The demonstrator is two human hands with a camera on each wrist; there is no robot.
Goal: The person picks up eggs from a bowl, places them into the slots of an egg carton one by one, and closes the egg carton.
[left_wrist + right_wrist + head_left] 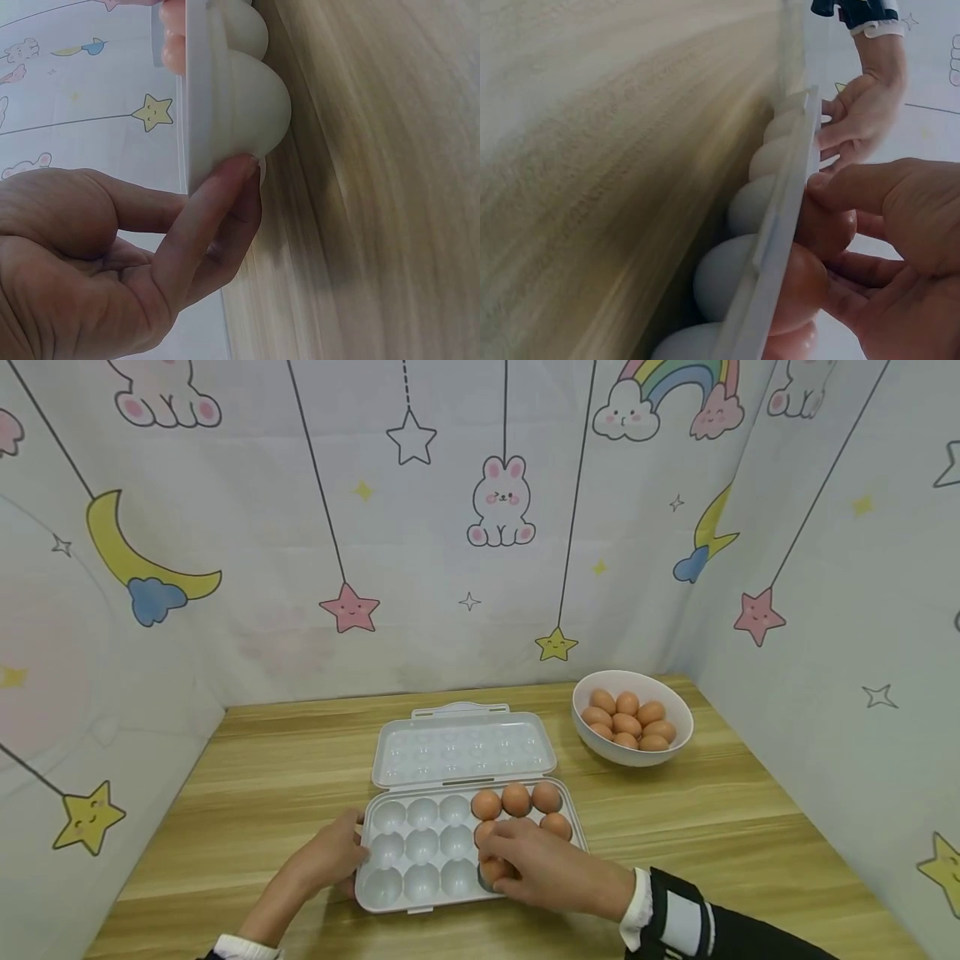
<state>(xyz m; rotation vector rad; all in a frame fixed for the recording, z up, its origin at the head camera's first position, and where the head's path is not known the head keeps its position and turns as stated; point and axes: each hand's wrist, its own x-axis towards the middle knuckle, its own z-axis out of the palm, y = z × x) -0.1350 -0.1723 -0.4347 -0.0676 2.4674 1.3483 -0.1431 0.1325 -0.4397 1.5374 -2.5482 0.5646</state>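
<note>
A white plastic egg carton lies with its lid folded back. Brown eggs fill the back-right cups, while the three columns of cups at the left hold none. My left hand pinches the carton's left end, thumb over the rim and fingers below, as the left wrist view shows. At the front row my right hand grips a brown egg sitting at its cup. Beside it in the right wrist view is another egg. The right hand covers part of the carton's front right.
A white bowl with several brown eggs stands at the back right of the wooden table. A patterned cloth hangs behind and along both sides.
</note>
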